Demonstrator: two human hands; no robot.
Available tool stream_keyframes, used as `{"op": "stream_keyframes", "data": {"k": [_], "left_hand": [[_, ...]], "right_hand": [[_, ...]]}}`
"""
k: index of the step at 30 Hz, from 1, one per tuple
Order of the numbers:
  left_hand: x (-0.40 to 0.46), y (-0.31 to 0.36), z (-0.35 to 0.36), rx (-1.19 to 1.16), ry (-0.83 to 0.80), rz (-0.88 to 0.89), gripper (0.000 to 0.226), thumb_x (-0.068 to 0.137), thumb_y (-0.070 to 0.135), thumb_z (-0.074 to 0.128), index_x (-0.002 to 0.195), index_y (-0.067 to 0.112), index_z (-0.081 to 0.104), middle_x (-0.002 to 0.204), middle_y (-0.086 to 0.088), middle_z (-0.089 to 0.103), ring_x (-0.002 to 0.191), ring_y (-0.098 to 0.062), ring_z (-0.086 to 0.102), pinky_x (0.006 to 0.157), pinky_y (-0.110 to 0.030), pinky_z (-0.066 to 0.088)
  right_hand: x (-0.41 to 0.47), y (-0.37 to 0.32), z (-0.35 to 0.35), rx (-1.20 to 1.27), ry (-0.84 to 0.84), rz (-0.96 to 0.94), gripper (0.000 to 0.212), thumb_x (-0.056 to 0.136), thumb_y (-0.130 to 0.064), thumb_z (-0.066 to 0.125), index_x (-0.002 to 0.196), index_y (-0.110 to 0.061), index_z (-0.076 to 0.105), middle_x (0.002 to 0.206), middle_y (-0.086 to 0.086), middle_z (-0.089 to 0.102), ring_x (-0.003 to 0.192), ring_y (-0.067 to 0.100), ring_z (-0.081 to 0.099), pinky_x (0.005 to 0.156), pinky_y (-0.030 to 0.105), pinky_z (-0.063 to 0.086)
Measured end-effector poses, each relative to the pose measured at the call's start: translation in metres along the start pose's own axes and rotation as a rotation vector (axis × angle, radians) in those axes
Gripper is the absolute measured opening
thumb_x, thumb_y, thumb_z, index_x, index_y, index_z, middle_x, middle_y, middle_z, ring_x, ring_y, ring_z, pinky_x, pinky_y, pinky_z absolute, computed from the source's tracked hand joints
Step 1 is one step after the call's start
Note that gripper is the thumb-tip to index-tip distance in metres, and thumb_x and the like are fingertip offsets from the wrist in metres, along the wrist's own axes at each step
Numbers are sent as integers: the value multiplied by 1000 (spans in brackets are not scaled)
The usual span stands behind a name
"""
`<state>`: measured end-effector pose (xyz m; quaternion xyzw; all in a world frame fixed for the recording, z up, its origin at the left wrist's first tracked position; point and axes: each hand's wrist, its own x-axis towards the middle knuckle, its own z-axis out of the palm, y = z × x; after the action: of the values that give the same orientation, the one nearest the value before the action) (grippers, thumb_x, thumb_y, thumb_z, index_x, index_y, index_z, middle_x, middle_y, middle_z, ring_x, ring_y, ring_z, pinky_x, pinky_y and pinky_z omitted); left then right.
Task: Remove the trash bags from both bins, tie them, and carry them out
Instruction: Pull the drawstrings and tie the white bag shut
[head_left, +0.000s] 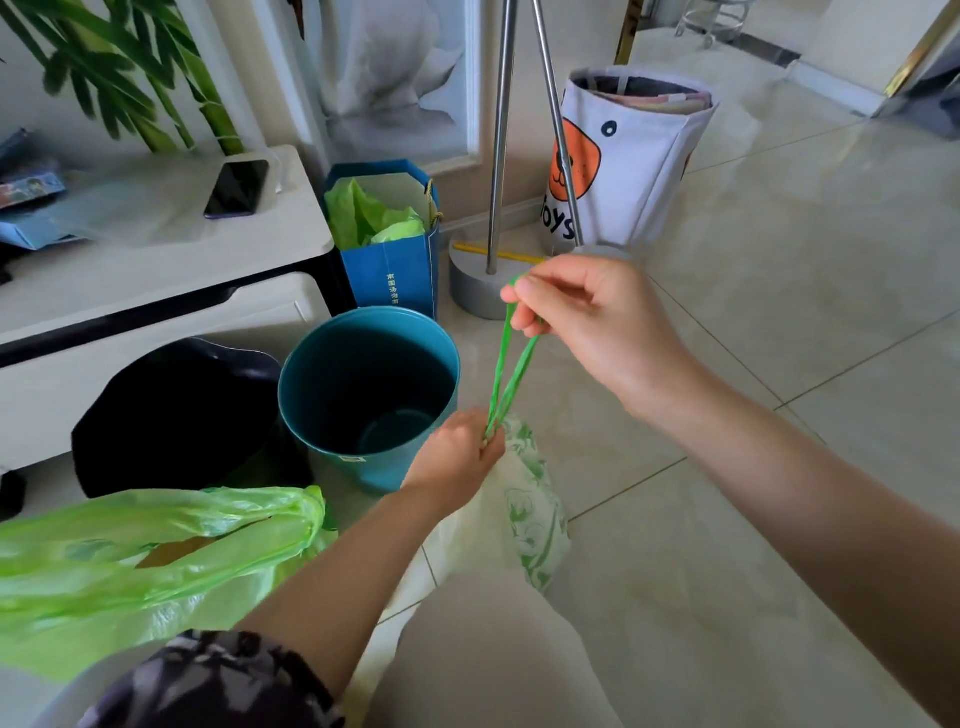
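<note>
A white trash bag (524, 509) with green print hangs in front of me above the floor. My left hand (457, 454) grips its gathered neck. My right hand (582, 312) pinches the green drawstring (511, 364) and holds it stretched up and to the right. Left of the hands stands a teal bin (322, 415), with no bag in it. Further left, a second bin (171, 415) holds a black bag. A bright green trash bag (145, 551) lies at the lower left, beside my left arm.
A white low cabinet (156, 270) with a phone (236, 189) stands at the left. Behind the teal bin are a blue paper bag (395, 270), a metal stand on a grey base (475, 288) and a white toy basket (639, 166). Tiled floor stretches to the right.
</note>
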<state>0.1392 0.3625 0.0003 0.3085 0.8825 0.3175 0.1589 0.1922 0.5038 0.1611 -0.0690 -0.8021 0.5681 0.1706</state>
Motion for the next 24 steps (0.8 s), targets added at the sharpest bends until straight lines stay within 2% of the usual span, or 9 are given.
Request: {"op": "stream_keyframes", "data": {"k": [2,4,7,11,14,17,20,22,24], "left_hand": [[0,2,-11,-49,-97,-57,23,96,35,49,96,12,56,84,-3,56,76,-22,54,65,-33,41],[2,4,-24,-60,-97,-86,26,93,35,55,102,11,61,91,-6,62,80,-22,59,69,-34,46],[4,2,-38,32,-141,-99,36,98,37,47,93,6,63,77,-9,59,68,-22,54,65,-39,46],[-1,-5,-42,-26,-173,-156,34,101,36,39,84,16,61,67,0,48,61,-15,44,54,-27,35],[-3,-9,-42,-131,-142,-183,35,101,36,41,83,16,63,66,-1,46,60,-16,42,53,-27,33],[-2,-13,-41,-182,-151,-158,35,100,36,42,79,21,64,70,-2,50,65,-15,46,59,-28,37],[-3,-17,-42,-232,-204,-130,36,100,35,42,77,21,66,73,-3,54,67,-14,49,65,-28,40],[-4,-19,-42,-236,-244,-112,38,100,37,41,80,19,68,76,-3,56,70,-13,50,68,-28,41],[-6,-19,-42,-256,-259,-101,41,100,39,40,82,16,69,77,-3,57,72,-13,51,71,-28,42]], "right_hand": [[1,6,-7,42,-11,36,19,88,-11,59,89,-26,71,81,-4,74,81,12,70,83,32,57],[2,11,-15,70,-6,85,24,88,-3,57,100,-20,70,88,-5,74,86,9,69,86,33,57],[1,13,-12,126,19,127,27,88,2,56,101,-18,69,89,-5,73,83,7,68,84,32,57],[-7,30,7,112,102,228,24,87,-1,59,87,-23,68,79,-6,64,76,9,63,82,33,58],[-21,57,20,53,136,415,23,87,-3,58,108,-12,62,84,-3,57,77,12,57,76,29,55],[-33,76,31,9,-21,553,33,87,-10,64,119,-7,57,90,1,57,78,11,57,73,26,53],[-35,81,43,-35,-223,530,40,88,-21,65,126,-11,58,90,1,58,78,9,56,66,17,49],[-31,82,49,-35,-259,495,35,89,-22,64,123,-10,61,88,6,55,79,11,54,62,13,45],[-26,82,54,-48,-280,459,28,89,-21,64,109,-2,65,87,8,54,79,11,52,63,16,42]]}}
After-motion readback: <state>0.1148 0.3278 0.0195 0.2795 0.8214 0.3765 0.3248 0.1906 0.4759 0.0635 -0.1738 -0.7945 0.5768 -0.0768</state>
